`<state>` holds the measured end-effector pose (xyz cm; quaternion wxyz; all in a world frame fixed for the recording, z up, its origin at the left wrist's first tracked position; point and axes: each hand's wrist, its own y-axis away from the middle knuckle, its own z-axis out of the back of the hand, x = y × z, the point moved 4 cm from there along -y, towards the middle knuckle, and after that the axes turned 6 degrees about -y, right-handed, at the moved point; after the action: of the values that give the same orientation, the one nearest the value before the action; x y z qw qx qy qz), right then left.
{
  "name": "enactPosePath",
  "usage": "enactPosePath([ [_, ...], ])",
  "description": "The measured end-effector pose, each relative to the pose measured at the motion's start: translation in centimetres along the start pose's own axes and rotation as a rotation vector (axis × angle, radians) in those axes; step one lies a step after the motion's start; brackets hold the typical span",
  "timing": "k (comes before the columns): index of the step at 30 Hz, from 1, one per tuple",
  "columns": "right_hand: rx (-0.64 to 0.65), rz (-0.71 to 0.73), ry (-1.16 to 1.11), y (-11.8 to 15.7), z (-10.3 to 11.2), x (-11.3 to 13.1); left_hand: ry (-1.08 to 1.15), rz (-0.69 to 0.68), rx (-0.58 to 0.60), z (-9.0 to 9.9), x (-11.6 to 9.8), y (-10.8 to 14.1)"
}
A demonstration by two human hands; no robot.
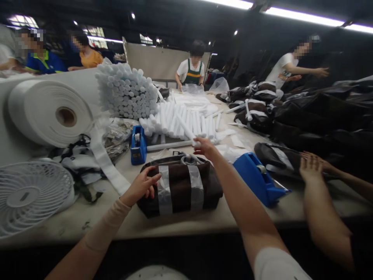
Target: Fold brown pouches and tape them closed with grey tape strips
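Note:
A dark brown bag (180, 186) lies on the table in front of me, with two pale, shiny strips wrapped across it and a grey cord loop on top. My left hand (145, 182) rests at the bag's left end, its fingers apart and nothing in them. Beyond the bag, my right hand (204, 147) has its fingers closed on the near end of a white foam rod (185, 126). That rod slants over a loose heap of similar white rods (167, 118). Another white rod (169, 146) lies flat between the heap and the bag.
Blue tape dispensers stand left (138, 144) and right (252, 177) of the bag. A white roll (43, 111), a fan (32, 196) and a bundle of rods (128, 91) fill the left. Dark bags (317, 116) pile up right, beside a co-worker's hands (311, 165).

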<state>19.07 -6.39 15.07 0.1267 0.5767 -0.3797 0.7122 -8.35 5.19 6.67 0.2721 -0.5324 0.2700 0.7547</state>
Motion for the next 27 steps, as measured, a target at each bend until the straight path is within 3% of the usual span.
enactPosePath([
  [3,0.011,-0.152,-0.078,2.7,5.3,0.9,-0.150,-0.173,-0.249,1.2,0.2,1.6],
  [4,-0.054,-0.210,-0.171,4.5,7.7,1.1,-0.244,-0.247,-0.361,1.5,0.2,2.4],
  [6,-0.376,-0.211,-0.285,9.7,13.2,1.5,-0.446,-0.367,-0.519,1.6,0.6,4.0],
  [8,-0.569,-0.202,-0.344,15.9,17.1,1.4,-0.584,-0.427,-0.524,1.3,1.6,4.8],
  [10,-0.764,-0.194,-0.390,22.1,19.7,0.9,-0.644,-0.441,-0.449,0.9,2.9,4.7],
  [13,-1.011,-0.260,-0.432,29.2,21.7,-0.8,-0.687,-0.469,-0.365,1.4,4.2,3.1],
  [17,-1.105,-0.302,-0.389,33.7,23.5,-2.6,-0.717,-0.515,-0.252,3.2,4.5,-0.3],
  [22,-1.000,-0.408,-0.275,35.7,25.0,-3.9,-0.709,-0.497,-0.204,4.3,4.2,-1.7],
  [27,-0.939,-0.390,-0.251,33.6,24.0,-4.8,-0.638,-0.473,-0.262,4.0,4.0,-1.0],
])
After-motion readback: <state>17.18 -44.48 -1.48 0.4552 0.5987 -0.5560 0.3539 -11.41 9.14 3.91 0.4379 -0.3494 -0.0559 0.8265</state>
